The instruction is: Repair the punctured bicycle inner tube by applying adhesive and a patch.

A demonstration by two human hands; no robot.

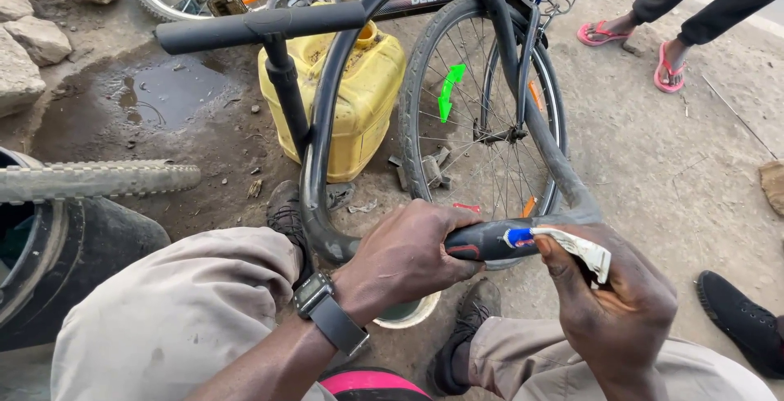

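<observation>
The left hand is wrapped firmly around a black bicycle inner tube, fingers closed over it just left of a spot marked with blue and red. The right hand grips a folded piece of pale sandpaper between thumb and fingers and presses its edge against the tube beside the blue mark, so both hands are closed on what they hold. The tube loops upward from the hands in a big arc, passing in front of a yellow plastic jerrycan and a bicycle wheel with spokes and a green reflector. A black pump handle on its upright shaft stands just left of the jerrycan. A dark wristwatch sits on the left wrist. The person's knees in light grey trousers frame the lower view, with dark shoes on the dirt ground and the rim of a small bowl showing under the left hand. A knobby tyre lies at the left, near a wet patch and rocks. At the top right another person's feet in pink sandals stand well apart from the work, and a black shoe shows at the right edge.
</observation>
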